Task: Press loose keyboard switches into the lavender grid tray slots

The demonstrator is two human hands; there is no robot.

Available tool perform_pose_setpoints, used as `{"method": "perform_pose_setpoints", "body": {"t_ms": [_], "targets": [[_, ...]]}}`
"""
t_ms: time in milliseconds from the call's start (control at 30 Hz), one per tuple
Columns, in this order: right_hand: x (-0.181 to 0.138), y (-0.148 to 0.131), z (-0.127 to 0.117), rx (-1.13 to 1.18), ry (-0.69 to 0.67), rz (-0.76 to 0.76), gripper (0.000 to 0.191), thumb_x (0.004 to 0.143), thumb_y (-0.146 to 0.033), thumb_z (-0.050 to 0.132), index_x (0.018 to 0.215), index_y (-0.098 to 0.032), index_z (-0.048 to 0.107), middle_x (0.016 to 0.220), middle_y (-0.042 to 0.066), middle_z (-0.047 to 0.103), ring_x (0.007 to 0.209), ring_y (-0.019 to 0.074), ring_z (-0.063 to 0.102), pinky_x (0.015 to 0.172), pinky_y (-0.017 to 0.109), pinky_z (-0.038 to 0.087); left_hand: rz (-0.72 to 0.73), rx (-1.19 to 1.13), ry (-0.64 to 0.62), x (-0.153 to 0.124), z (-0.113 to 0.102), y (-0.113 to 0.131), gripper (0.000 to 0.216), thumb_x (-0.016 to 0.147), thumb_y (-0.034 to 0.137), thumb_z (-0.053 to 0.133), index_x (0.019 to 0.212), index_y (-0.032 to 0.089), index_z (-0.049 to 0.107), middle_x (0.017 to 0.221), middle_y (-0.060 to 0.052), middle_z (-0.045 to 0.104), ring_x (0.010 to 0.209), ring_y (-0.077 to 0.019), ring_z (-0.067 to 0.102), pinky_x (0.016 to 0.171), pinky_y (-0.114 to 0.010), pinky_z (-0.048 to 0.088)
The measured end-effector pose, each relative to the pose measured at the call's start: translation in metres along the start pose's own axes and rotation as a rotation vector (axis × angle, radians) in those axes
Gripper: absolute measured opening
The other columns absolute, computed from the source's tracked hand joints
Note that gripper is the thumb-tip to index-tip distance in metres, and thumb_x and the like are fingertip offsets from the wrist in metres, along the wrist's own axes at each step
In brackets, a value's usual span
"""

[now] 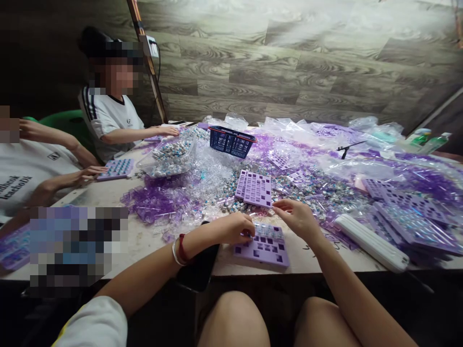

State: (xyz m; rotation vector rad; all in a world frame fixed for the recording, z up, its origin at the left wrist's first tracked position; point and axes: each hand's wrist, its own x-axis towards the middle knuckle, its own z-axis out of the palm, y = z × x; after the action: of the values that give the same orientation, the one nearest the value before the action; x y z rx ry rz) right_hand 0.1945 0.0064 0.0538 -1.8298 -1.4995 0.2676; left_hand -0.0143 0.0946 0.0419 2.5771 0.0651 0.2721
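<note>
My left hand (pixel 239 228) is closed in a pinch over the left side of a purple tray (pixel 260 251) with square holes. What its fingertips hold is too small to make out. Clear pieces (pixel 268 230) fill the back rows of this tray, which lies flat at the table's front edge. My right hand (pixel 295 218) hovers to the right with thumb and fingers apart, its fingertips by the near corner of a second purple tray (pixel 255 189). That tray overlaps another one behind it and rests on loose parts.
A dark phone (pixel 197 270) lies under my left forearm. Purple (pixel 152 200) and clear pieces spread over the table around a blue basket (pixel 231 142) and a clear tub (pixel 168 156). On the right are a white ridged bar (pixel 372 241) and stacked trays (pixel 419 226). Two people work at left.
</note>
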Motion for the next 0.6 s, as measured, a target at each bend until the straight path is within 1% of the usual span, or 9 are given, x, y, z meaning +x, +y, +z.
{"method": "perform_pose_setpoints", "body": {"t_ms": [233, 333, 467, 600], "targets": [[0.0000, -0.0024, -0.0016, -0.004, 0.007, 0.005, 0.014, 0.076, -0.028, 0.061, 0.079, -0.019, 0.071, 0.079, 0.003, 0.073, 0.070, 0.0194, 0.068, 0.067, 0.029, 0.053, -0.068, -0.021, 0.050, 0.0007, 0.0030, 0.0043, 0.020, 0.062, -0.001, 0.062, 0.075, 0.011, 0.070, 0.073, -0.003, 0.062, 0.062, -0.0094, 0.054, 0.061, -0.017, 0.043], [-0.0001, -0.0026, -0.0018, -0.009, 0.013, 0.008, 0.014, 0.076, -0.028, 0.061, 0.078, -0.019, 0.071, 0.078, 0.003, 0.073, 0.070, 0.0191, 0.068, 0.066, 0.028, 0.053, -0.077, -0.001, 0.044, 0.0011, 0.0041, 0.0053, 0.019, 0.063, -0.001, 0.062, 0.074, 0.012, 0.071, 0.072, -0.002, 0.062, 0.062, -0.0089, 0.054, 0.061, -0.017, 0.043], [0.0000, -0.0014, -0.0013, -0.012, 0.010, 0.004, 0.014, 0.076, -0.028, 0.060, 0.078, -0.019, 0.071, 0.078, 0.003, 0.073, 0.070, 0.0194, 0.068, 0.066, 0.029, 0.053, -0.049, 0.024, 0.033, 0.0013, 0.0054, 0.0041, 0.019, 0.066, 0.001, 0.062, 0.077, 0.013, 0.073, 0.077, -0.003, 0.062, 0.065, -0.0096, 0.055, 0.064, -0.017, 0.043], [0.0004, 0.0001, -0.0016, -0.034, 0.001, 0.005, 0.016, 0.077, -0.028, 0.058, 0.081, -0.019, 0.071, 0.081, 0.004, 0.073, 0.072, 0.0199, 0.068, 0.068, 0.030, 0.053, -0.054, 0.016, 0.020, 0.0009, 0.0049, 0.0047, 0.022, 0.065, 0.000, 0.062, 0.078, 0.014, 0.073, 0.078, -0.003, 0.061, 0.065, -0.0091, 0.054, 0.064, -0.017, 0.043]]}}
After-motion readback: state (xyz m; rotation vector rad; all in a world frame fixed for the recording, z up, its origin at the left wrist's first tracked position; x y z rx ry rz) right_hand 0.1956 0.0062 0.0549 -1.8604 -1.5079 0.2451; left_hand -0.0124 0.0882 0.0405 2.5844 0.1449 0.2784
